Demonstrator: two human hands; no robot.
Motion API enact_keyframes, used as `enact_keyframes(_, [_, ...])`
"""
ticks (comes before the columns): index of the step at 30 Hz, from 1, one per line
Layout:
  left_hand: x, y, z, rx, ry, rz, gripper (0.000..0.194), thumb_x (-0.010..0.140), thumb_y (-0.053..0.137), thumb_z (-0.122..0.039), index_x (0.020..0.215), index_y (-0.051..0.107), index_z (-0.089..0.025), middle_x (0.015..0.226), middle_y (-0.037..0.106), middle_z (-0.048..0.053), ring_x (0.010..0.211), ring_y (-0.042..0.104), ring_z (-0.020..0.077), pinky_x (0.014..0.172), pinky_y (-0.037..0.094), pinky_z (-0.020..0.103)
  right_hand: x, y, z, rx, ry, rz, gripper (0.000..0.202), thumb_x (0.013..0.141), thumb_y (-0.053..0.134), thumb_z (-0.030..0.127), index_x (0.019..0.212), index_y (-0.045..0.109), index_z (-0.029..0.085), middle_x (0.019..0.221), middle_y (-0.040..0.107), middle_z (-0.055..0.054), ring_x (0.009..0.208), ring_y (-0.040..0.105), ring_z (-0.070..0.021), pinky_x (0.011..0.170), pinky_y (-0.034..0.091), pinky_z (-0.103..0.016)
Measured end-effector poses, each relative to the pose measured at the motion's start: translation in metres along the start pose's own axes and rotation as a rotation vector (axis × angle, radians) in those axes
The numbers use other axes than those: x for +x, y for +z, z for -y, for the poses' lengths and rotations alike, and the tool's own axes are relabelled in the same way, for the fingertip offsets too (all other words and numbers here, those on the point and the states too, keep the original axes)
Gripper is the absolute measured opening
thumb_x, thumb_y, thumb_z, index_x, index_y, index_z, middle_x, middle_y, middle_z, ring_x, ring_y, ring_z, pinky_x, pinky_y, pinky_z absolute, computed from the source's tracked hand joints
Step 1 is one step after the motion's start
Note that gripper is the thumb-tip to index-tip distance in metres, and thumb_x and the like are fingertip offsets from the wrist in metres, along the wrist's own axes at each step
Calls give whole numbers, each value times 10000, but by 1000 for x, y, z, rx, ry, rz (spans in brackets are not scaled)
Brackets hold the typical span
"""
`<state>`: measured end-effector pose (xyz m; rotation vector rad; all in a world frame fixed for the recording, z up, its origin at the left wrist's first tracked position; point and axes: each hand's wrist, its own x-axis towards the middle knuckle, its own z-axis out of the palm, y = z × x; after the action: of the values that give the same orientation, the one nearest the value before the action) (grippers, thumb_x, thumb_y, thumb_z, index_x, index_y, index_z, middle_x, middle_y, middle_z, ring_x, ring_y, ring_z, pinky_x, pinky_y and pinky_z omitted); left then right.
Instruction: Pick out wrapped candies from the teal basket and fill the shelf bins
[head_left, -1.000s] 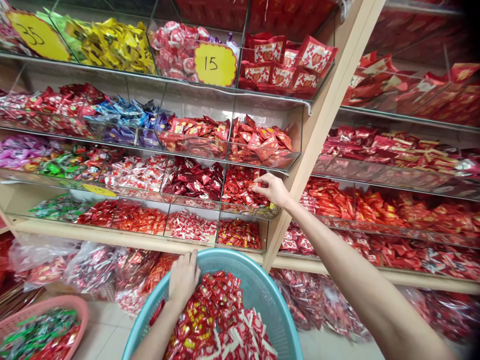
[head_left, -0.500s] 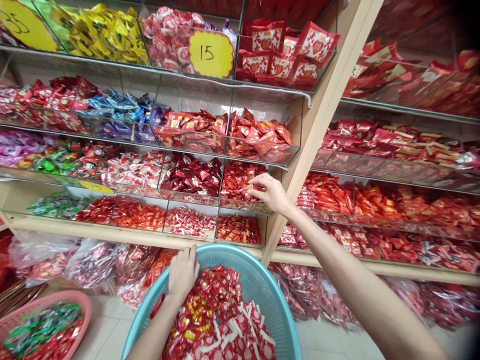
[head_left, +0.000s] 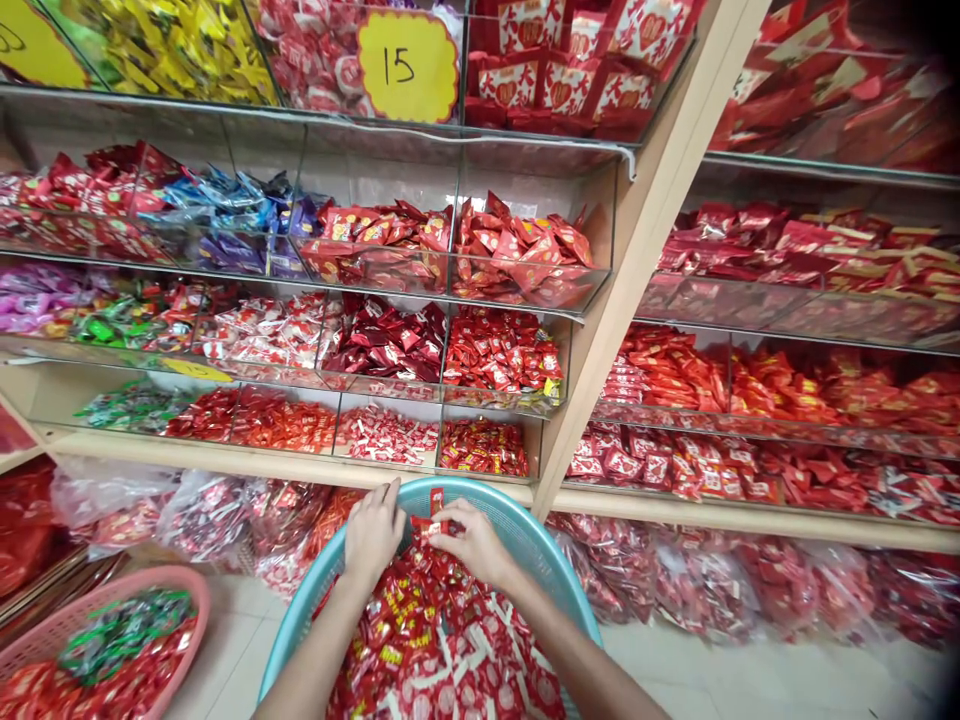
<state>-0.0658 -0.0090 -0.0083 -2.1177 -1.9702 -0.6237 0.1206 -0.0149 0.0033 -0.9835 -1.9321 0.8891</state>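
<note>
My left hand (head_left: 375,530) lies over the far rim of a round blue plastic basket (head_left: 289,650), its fingers bent onto the edge. Beside it, inside the rim, my right hand (head_left: 474,541) pinches small red wrapped candies (head_left: 437,498) between thumb and fingertips; how many is hard to tell. Below both hands, the basket holds a heap of candies, some in red wrappers with yellow print (head_left: 405,620), others red and white (head_left: 472,670).
Shelves with clear-walled bins of wrapped candies (head_left: 506,350) rise in front, split by a slanting wooden post (head_left: 637,270). A yellow price card (head_left: 409,65) reads 15. Left on the floor stands a pink basket (head_left: 199,610); bagged candies (head_left: 705,590) lie under the shelves.
My right hand has come down from the red candy bin to the basket, with red candies in its fingers. My left hand stays at the rim. The view has shifted slightly.
</note>
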Motion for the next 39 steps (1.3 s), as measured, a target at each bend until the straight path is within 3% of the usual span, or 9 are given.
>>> enact_keyframes(8, [-2, -7, 5, -497, 59, -133, 367, 831, 321, -170, 1104, 566, -177, 1155, 591, 48, 1093, 516, 147, 979, 384, 292, -2, 12, -20, 128, 31, -56, 261, 680, 694, 384, 889, 676, 228, 905, 608, -31, 856, 575, -179, 786, 445, -315])
enact_keyframes(12, [-5, -7, 1, -785, 7, 40, 291, 837, 380, -268, 1002, 605, -188, 995, 648, 40, 942, 585, 152, 867, 456, 292, -3, 11, -23, 245, 74, -104, 297, 661, 701, 409, 865, 669, 197, 875, 596, -34, 797, 577, -168, 745, 469, -311])
enact_keyframes(17, [-9, -4, -4, -1002, -83, 329, 376, 758, 520, -353, 1084, 588, -177, 944, 662, 43, 840, 587, 165, 782, 462, 301, -7, 16, -26, 349, 114, -98, 307, 641, 713, 413, 853, 670, 196, 840, 571, -26, 750, 570, -153, 696, 492, -296])
enact_keyframes(21, [-9, -5, -6, -1071, -89, 421, 327, 739, 540, -407, 930, 621, -155, 735, 631, 17, 649, 539, 132, 628, 429, 258, -8, 18, -29, 391, 129, -113, 294, 646, 711, 394, 864, 671, 201, 854, 573, -30, 756, 575, -156, 692, 501, -298])
enact_keyframes(24, [-6, -2, -2, -1148, -170, 404, 326, 709, 569, -432, 882, 565, -156, 572, 510, -49, 542, 482, 103, 545, 380, 226, -8, 17, -33, 419, 169, -126, 306, 647, 705, 405, 872, 667, 199, 862, 570, -33, 718, 578, -157, 636, 508, -297])
enact_keyframes(27, [-4, 1, 4, -1152, -218, 360, 305, 691, 584, -438, 811, 518, -165, 547, 448, -74, 512, 445, 88, 528, 355, 212, -9, 13, -36, 334, 150, -160, 280, 667, 690, 400, 866, 667, 203, 874, 581, -33, 763, 581, -169, 690, 497, -308])
enact_keyframes(30, [-7, 1, 7, -1051, -105, 429, 281, 722, 551, -433, 760, 546, -154, 574, 478, -52, 543, 433, 90, 534, 328, 209, -11, 8, -35, 165, 70, -184, 230, 697, 675, 365, 863, 671, 207, 877, 601, -33, 848, 573, -174, 816, 450, -321])
enact_keyframes(34, [-12, 4, 6, -858, 31, 551, 272, 725, 550, -407, 757, 623, -147, 596, 525, -31, 570, 442, 105, 552, 317, 217, -13, 7, -31, 85, 32, -171, 219, 719, 661, 355, 881, 669, 209, 897, 603, -40, 858, 572, -169, 812, 446, -304])
enact_keyframes(39, [-15, 18, 13, -736, 20, 440, 368, 685, 605, -364, 1004, 620, -181, 776, 644, 16, 726, 563, 172, 672, 417, 264, -16, 9, -26, 86, 48, -118, 230, 730, 651, 370, 901, 666, 218, 922, 585, -44, 873, 565, -166, 749, 463, -274])
